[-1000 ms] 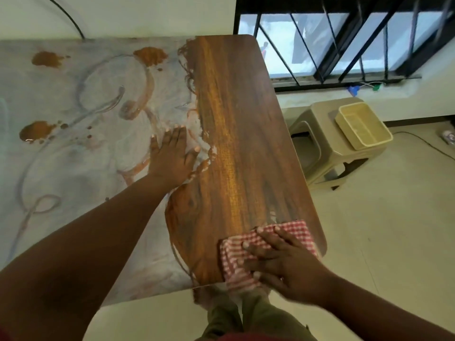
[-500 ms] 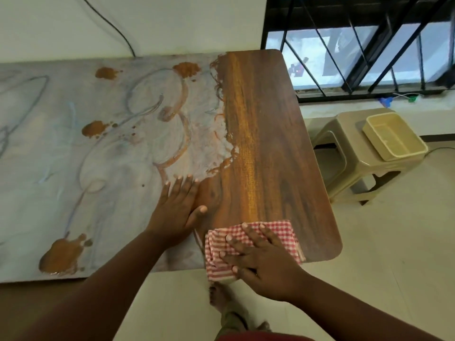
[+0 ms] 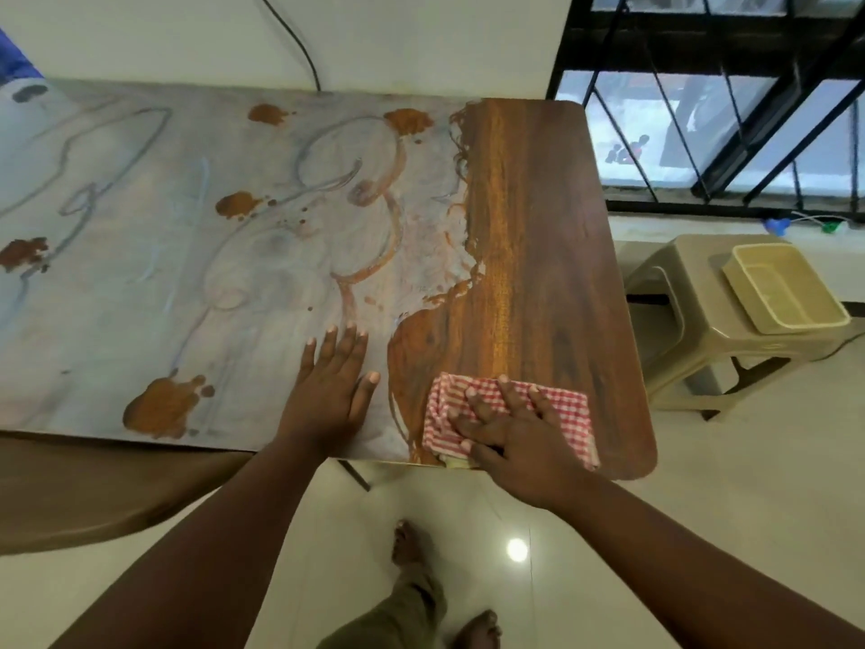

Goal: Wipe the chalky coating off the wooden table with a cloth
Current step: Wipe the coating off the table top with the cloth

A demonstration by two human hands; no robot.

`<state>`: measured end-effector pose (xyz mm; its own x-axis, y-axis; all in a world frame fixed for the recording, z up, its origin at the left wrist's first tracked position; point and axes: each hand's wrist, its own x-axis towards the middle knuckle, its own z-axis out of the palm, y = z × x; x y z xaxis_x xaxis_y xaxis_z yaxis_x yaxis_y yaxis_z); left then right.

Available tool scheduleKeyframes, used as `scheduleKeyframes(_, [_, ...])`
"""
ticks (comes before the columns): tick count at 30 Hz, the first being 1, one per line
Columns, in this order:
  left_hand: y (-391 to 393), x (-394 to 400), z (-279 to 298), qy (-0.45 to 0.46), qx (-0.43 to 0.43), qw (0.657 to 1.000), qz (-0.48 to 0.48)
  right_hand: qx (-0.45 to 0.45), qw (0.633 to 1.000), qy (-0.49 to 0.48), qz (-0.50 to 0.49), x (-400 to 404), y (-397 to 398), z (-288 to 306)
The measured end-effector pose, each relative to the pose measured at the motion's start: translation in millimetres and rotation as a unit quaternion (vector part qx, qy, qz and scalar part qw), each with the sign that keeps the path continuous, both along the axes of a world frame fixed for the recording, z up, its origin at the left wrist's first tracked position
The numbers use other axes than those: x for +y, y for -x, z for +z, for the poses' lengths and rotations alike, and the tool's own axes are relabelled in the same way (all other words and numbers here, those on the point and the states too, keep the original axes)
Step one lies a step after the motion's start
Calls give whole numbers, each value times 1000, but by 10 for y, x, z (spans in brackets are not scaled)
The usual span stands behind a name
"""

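Note:
The wooden table (image 3: 538, 217) shows bare brown wood on its right part. A pale chalky coating (image 3: 187, 255) with swirls and brown patches covers the rest to the left. A red-and-white checked cloth (image 3: 561, 409) lies at the near edge on the bare wood. My right hand (image 3: 510, 433) presses flat on the cloth with fingers spread. My left hand (image 3: 332, 386) rests palm down on the coating just left of the cloth, fingers apart, holding nothing.
A beige plastic stool (image 3: 692, 330) stands to the right of the table with a shallow beige tub (image 3: 786, 288) on it. A barred window (image 3: 730, 110) is behind. A black cable (image 3: 299, 44) hangs down the wall. My bare feet stand on the tiled floor (image 3: 730, 470).
My left hand has slid from the middle of the table toward the near edge. The cloth under my right hand has shifted slightly left along the near edge. The view has moved left.

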<state>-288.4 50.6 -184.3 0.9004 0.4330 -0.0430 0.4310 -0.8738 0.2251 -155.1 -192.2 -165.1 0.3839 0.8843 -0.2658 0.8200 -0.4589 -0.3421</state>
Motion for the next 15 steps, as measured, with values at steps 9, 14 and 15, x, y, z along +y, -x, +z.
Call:
scheduleKeyframes(9, [-11, 31, -62, 7, -13, 1000, 2, -20, 998, -17, 51, 142, 303, -167])
scheduleKeyframes(14, [-11, 45, -104, 11, -11, 1000, 5, 1, 998, -24, 59, 180, 137, -122])
scheduleKeyframes(15, [-10, 50, -112, 10, -12, 1000, 3, 3, 998, -30, 55, 222, 85, -108])
